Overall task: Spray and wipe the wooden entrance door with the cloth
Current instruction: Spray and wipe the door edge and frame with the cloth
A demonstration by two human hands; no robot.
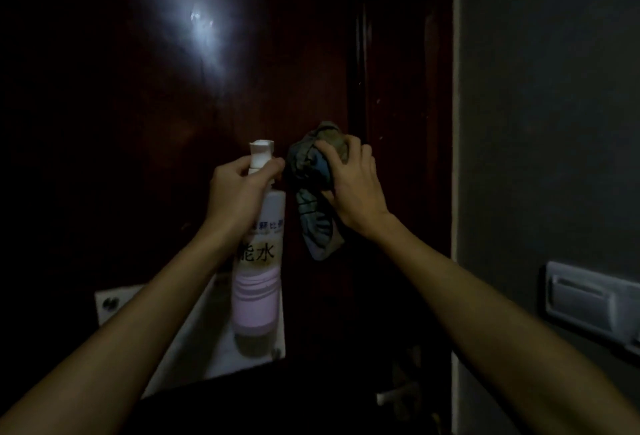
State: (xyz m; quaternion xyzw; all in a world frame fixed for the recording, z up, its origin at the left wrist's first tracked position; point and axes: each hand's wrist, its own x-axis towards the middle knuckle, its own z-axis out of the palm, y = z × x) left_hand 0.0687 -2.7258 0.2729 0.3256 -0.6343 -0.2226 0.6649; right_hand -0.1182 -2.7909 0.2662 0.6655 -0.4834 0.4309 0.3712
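A dark reddish wooden door [207, 95] fills the view in dim light, with a bright glare patch high on its left panel. My left hand [239, 189] grips the neck of a white spray bottle [258, 261] with a pink band and black characters, held upright close to the door. My right hand [353, 185] clutches a crumpled bluish-grey cloth [311, 192] and holds it against the door just right of the bottle. The cloth's loose end hangs down below my palm.
A white plate [194, 348] with screws is fixed low on the door behind the bottle. A grey wall [547, 123] stands to the right of the door frame, with a switch panel [588, 299] on it. A pale door handle [394, 393] shows faintly at the bottom.
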